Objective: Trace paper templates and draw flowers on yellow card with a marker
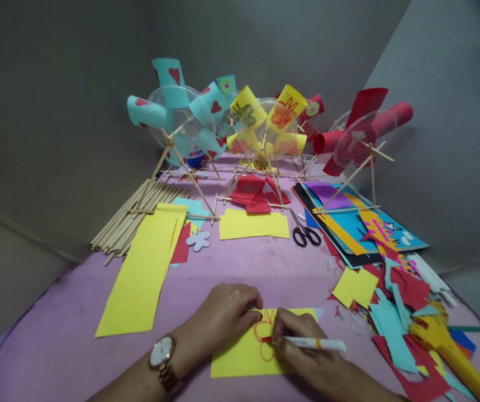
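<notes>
A sheet of yellow paper [233, 360] lies flat on the table in front of me, with a red outline drawing of rounded loops and a pointed top on it. My right hand [296, 338] grips a white marker [321, 343] with an orange band, its red tip at the drawn lines. Across the sheet's upper left part rests my left hand [233, 307], fingers curled and thumb against the paper, holding it down. A wristwatch [162, 353] is on the left wrist. My right hand covers part of the drawing.
Long yellow strips [139, 279], wooden sticks [139, 215] and a foam flower [198, 239] lie left. Ahead are black-handled scissors [305, 234] and stick-framed paper wheels [181, 117]. Paper scraps [394, 326] and a yellow glue gun [445, 346] crowd the right.
</notes>
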A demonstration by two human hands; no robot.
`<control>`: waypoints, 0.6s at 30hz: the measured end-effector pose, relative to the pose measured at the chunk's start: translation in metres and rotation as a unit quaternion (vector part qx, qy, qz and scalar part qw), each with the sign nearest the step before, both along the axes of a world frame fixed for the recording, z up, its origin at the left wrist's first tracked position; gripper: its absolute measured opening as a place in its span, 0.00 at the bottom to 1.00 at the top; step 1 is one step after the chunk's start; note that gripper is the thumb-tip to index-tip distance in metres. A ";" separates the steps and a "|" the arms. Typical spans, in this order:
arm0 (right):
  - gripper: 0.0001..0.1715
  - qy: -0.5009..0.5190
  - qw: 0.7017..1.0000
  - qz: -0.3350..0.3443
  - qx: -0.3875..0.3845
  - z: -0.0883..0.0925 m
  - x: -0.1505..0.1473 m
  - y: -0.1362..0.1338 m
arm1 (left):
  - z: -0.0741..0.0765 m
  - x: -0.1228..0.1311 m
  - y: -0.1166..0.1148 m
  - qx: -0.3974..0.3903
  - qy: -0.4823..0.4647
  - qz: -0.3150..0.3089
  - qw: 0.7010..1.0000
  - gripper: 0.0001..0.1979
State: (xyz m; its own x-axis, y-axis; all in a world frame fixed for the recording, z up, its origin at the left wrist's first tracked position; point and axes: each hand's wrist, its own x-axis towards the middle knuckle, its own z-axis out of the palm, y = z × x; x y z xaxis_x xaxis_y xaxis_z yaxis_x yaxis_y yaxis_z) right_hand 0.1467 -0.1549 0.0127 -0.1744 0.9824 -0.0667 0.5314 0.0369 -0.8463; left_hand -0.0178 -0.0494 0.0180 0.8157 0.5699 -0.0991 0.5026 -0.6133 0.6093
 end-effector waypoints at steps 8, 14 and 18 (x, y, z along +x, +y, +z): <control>0.10 -0.030 0.999 0.017 0.018 0.001 0.001 0.000 | 0.001 0.001 0.000 0.004 -0.001 0.001 1.000 0.04; 0.11 -0.057 0.998 0.020 0.032 -0.004 0.004 -0.002 | 0.000 0.001 0.000 0.003 -0.001 0.001 1.000 0.04; 0.10 -0.047 0.998 0.003 0.033 -0.006 0.004 -0.002 | 0.000 0.000 0.000 0.001 0.000 0.000 1.000 0.05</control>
